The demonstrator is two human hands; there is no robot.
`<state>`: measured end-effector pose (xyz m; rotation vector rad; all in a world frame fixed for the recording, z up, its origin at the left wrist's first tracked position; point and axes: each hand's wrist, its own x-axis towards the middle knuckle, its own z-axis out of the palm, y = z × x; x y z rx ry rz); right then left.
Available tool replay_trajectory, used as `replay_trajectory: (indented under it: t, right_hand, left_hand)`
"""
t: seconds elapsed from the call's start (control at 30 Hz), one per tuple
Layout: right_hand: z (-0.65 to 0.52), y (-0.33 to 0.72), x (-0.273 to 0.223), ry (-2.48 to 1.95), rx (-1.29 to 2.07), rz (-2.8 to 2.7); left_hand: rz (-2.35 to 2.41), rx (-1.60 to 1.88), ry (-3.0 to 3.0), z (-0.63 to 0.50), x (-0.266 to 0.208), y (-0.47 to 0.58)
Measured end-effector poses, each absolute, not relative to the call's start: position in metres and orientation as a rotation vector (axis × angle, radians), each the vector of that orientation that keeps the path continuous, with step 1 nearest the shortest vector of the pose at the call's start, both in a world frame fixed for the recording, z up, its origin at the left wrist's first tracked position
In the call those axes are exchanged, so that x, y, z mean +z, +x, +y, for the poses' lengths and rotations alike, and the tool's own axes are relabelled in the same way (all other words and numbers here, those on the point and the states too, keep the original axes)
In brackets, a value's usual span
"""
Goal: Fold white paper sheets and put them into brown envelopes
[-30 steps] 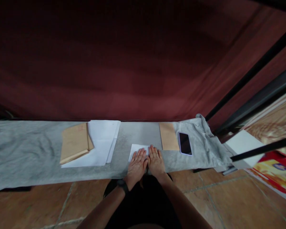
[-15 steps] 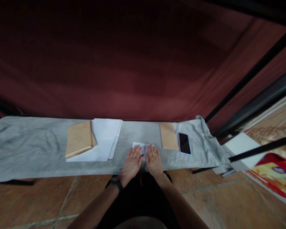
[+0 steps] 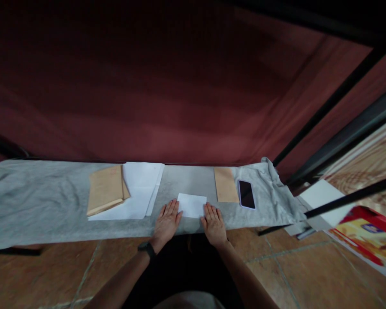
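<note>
Clock w/ 12 pointing away from the person, centred on the small white sheet (image 3: 192, 206), which lies flat nr the front edge of the cloth-covered desk (image 3: 186, 180), straight ahead of the torso, prob. b/c both arms reach it evenly there. L grip (image 3: 166, 224) is at approx. 8, palm down, fingers long & loosely spread, thumb at the sheet's L edge; R grip (image 3: 215, 227) at approx. 4, also flat & spread, fingertips at the R edge. Neither pinches anything; looks like light pressure from both sides, prob. to keep the sheet flat & stop it sliding on the soft cloth. Btwn 9 & 10, larger white sheets (image 3: 141, 191) lie partly under brown envelopes (image 3: 105, 191), whose weight may help hold them down. At approx. 2, a single brown envelope (image 3: 227, 185) lies apart from that pile, just beside the phone (image 3: 246, 194), which is btwn 2 & 3, screen up; both sit off to the side, prob. so the middle stays free for the hands. Whether the small sheet has more than one layer, can't tell.
</note>
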<state>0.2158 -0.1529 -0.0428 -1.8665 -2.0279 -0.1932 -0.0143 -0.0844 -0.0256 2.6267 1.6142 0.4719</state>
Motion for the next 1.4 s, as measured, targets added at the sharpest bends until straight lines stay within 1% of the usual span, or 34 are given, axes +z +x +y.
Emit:
replay_trajectory:
  t: [0.13,0.27,0.5,0.63,0.77,0.87,1.0,1.1,1.3,1.4]
  right_hand:
    - [-0.152,0.213,-0.044,-1.870,-0.200,-1.996]
    - [-0.151,0.213,-0.045,-1.858,-0.209,-1.983]
    - [-0.152,0.215,-0.047,-1.814,-0.154,-1.945]
    - [-0.149,0.223,-0.055,-1.753,-0.027,-1.835]
    - [-0.143,0.227,-0.061,-1.745,0.156,-1.554]
    - [-0.139,0.225,-0.060,-1.709,0.211,-1.448]
    - [-0.139,0.222,-0.059,-1.719,0.177,-1.432]
    - [-0.143,0.222,-0.060,-1.716,0.167,-1.449]
    - [-0.141,0.212,-0.050,-1.705,0.082,-1.579]
    - [-0.129,0.201,-0.039,-1.703,0.048,-1.729]
  left_hand:
    - [1.522,0.481,2.641,-0.070,-0.014,0.011]
    - [1.287,0.358,2.706,-0.046,0.001,0.040]
    - [1.298,0.331,2.689,-0.017,0.026,0.061]
    - [1.292,0.432,2.709,-0.007,0.056,0.059]
    - [1.297,0.573,2.752,-0.016,0.079,0.050]
    - [1.261,0.589,2.845,-0.039,0.063,0.042]
    - [1.132,0.450,2.911,-0.070,0.016,0.033]
    - [1.165,0.440,2.876,-0.083,-0.008,0.027]
    - [1.165,0.571,2.767,-0.089,-0.013,0.021]
    - [1.250,0.603,2.711,-0.088,-0.017,0.025]
